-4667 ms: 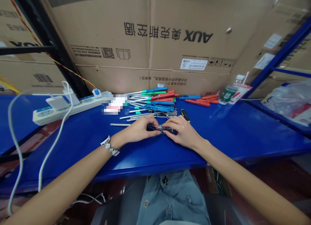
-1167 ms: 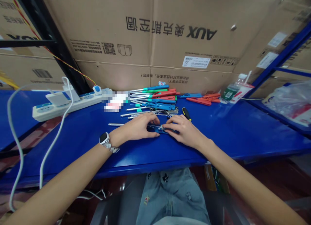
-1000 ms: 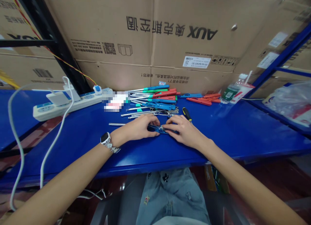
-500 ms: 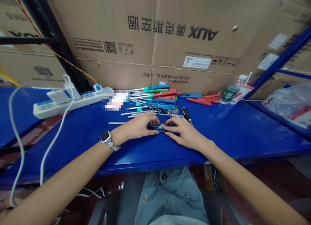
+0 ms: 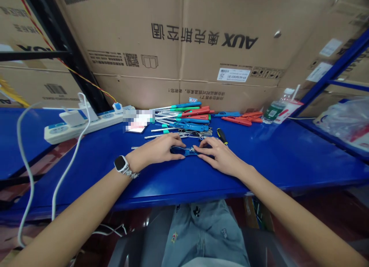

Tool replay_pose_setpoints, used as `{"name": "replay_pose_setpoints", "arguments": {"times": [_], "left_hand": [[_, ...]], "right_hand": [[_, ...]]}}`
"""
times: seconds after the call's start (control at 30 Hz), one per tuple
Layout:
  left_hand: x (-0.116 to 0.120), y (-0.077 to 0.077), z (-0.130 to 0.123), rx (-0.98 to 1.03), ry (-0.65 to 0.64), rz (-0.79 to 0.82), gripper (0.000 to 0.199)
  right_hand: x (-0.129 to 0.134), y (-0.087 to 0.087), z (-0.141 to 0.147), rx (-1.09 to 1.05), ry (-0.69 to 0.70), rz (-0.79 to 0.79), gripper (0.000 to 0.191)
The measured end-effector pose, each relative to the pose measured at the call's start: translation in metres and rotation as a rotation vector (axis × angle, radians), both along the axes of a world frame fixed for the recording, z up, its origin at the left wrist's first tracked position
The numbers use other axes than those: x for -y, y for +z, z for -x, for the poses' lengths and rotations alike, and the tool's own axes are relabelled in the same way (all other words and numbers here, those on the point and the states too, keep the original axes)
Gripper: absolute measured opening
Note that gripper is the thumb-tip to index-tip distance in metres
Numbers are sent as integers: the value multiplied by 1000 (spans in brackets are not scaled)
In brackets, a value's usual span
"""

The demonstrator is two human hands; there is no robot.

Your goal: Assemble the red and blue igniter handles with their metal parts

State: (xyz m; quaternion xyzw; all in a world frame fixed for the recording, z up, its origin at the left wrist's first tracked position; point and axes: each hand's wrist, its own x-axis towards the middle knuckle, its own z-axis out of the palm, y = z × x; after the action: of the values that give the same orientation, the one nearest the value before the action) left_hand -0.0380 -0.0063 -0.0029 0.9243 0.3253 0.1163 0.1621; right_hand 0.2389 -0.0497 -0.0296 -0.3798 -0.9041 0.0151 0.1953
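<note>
A blue open handle shell [image 5: 190,152], apparently of a long-necked lighter, lies on the blue table in front of me. Its thin metal tube [image 5: 134,147] points left from beneath my left hand [image 5: 161,148]. Left thumb and fingers pinch the shell's left part. My right hand [image 5: 221,155] grips the right end, its fingertips at a small pale part [image 5: 192,149] inside the shell. Just beyond the hands lie metal tubes with wires [image 5: 196,134]. A black-and-yellow screwdriver [image 5: 221,136] rests near the right knuckles.
Long-necked lighters with coloured handles [image 5: 193,112] are heaped at the back. Orange and blue handle pieces [image 5: 245,119] lie right of them, near a bottle [image 5: 272,112]. A white power strip [image 5: 57,133] with cables stands left. A large carton [image 5: 178,67] walls off the back.
My left hand has slid slightly left along the handle, so more of the shell shows between the hands. My right fingers remain at its right end. The camera view has shifted a little.
</note>
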Motion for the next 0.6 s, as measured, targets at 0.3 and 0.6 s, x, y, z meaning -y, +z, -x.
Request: {"name": "replay_pose_setpoints", "arguments": {"times": [0.3, 0.6], "left_hand": [[12, -8, 0, -14, -24, -182, 31], [5, -8, 23, 89, 24, -56, 33]], "right_hand": [[6, 4, 1, 43, -40, -22, 35], [5, 5, -1, 102, -21, 12, 39]]}}
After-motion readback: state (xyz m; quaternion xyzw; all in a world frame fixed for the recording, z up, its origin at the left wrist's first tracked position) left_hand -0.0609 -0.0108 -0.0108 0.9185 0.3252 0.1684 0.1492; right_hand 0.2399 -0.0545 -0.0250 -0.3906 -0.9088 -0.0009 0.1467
